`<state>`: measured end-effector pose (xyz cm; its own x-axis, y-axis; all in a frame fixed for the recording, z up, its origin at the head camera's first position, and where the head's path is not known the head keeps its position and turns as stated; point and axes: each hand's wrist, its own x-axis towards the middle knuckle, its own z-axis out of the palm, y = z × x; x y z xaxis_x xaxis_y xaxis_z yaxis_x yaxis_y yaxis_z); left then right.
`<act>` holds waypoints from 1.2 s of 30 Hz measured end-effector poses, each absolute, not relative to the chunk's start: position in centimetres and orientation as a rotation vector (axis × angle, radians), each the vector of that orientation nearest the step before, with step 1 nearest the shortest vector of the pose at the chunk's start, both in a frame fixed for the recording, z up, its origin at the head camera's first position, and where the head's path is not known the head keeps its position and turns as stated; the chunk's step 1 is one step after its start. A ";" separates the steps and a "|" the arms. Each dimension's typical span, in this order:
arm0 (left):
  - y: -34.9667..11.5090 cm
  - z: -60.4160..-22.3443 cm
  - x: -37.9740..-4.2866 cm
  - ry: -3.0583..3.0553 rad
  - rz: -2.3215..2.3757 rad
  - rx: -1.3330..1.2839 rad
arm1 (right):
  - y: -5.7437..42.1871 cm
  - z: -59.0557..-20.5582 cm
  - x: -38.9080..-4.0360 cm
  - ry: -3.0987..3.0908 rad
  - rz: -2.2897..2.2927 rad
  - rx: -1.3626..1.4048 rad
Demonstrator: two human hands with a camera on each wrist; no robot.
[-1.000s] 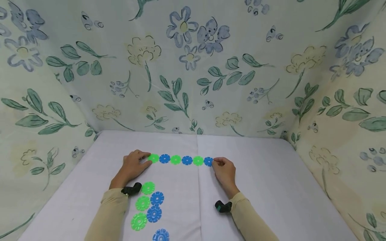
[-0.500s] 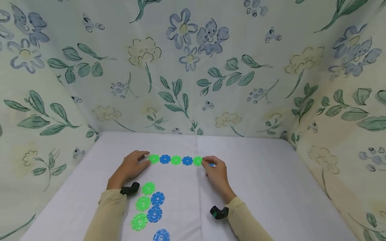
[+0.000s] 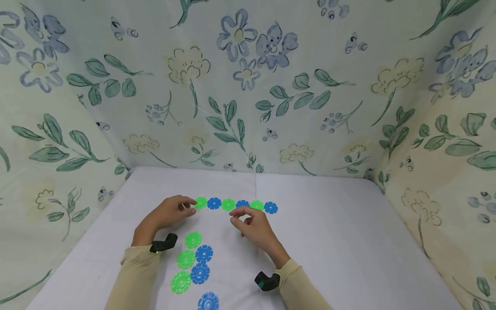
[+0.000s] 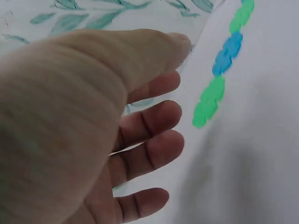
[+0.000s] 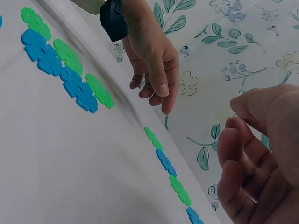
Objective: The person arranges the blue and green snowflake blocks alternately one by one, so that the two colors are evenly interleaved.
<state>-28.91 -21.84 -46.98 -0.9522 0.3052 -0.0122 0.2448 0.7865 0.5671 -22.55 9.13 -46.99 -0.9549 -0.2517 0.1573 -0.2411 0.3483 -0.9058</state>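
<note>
A straight row of green and blue plastic snowflake building discs lies across the table, colours alternating. My left hand [image 3: 168, 212] is at the row's left end, its fingertips beside the green end disc [image 3: 201, 202]. In the left wrist view the thumb and fingers are apart, with nothing between them. My right hand [image 3: 253, 227] hovers in front of the row's middle, fingers loosely bent and holding nothing. It partly covers a blue disc [image 3: 242, 203] and a green disc [image 3: 257, 204] in the head view. The blue end disc [image 3: 271, 207] shows fully at the right.
Nearer the body lies a loose cluster of green discs [image 3: 186, 259] and blue discs [image 3: 199, 273], with one more blue disc [image 3: 208, 301] at the front. A white cloth covers the table [image 3: 341, 241]. Flower-patterned curtains [image 3: 248, 107] stand behind and at both sides.
My right hand has left the blue disc at the row's right end and moved left along the row, then slightly nearer the body. My left hand stays near the left end.
</note>
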 end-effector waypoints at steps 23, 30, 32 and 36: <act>-22.9 -49.0 -24.9 2.760 1.026 0.450 | 5.9 -48.7 -20.6 2.257 -1.343 -1.057; -23.1 -49.3 -25.0 2.652 1.004 0.546 | 5.1 -49.7 -19.8 2.313 -1.182 -1.178; -23.2 -49.3 -25.0 2.644 0.999 0.568 | 4.9 -50.0 -19.7 2.343 -1.138 -1.183; -23.4 -49.3 -24.9 2.642 0.985 0.620 | 4.7 -50.1 -19.4 2.412 -1.039 -1.182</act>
